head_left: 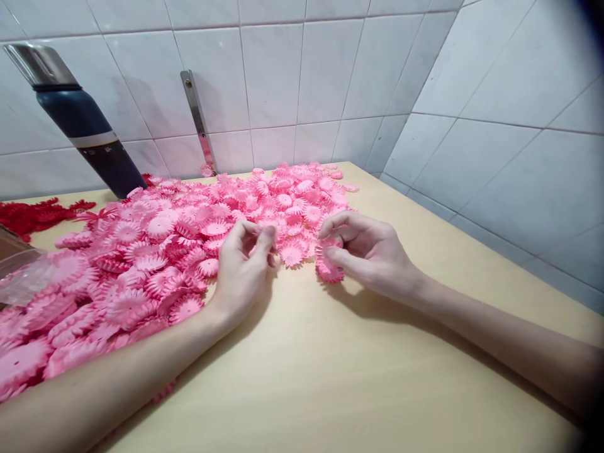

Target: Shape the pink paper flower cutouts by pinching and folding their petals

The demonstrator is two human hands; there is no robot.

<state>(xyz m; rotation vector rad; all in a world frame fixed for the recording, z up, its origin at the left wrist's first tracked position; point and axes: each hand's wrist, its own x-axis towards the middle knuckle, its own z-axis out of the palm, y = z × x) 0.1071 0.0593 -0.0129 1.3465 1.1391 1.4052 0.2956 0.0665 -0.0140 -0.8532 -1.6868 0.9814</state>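
Observation:
My right hand (372, 255) pinches a pink scalloped flower-petal disc (328, 269) between thumb and fingers, just above the bare table. To its left, my left hand (248, 264) has thumb and forefinger pressed together; anything between them is hidden or too small to make out. A large heap of similar pink petal discs (160, 226) spreads under and behind the left hand, many with a small hole in the centre. Another pink disc (292, 253) lies at the heap's front edge, in the gap between both hands.
A dark blue bottle (94, 132) with a steel cap stands at the back left. Red pieces (42, 217) and clear plastic (23, 280) lie at the left. A metal bracket (198, 119) is fixed to the tiled wall (274, 75) behind the pale wooden table (330, 377).

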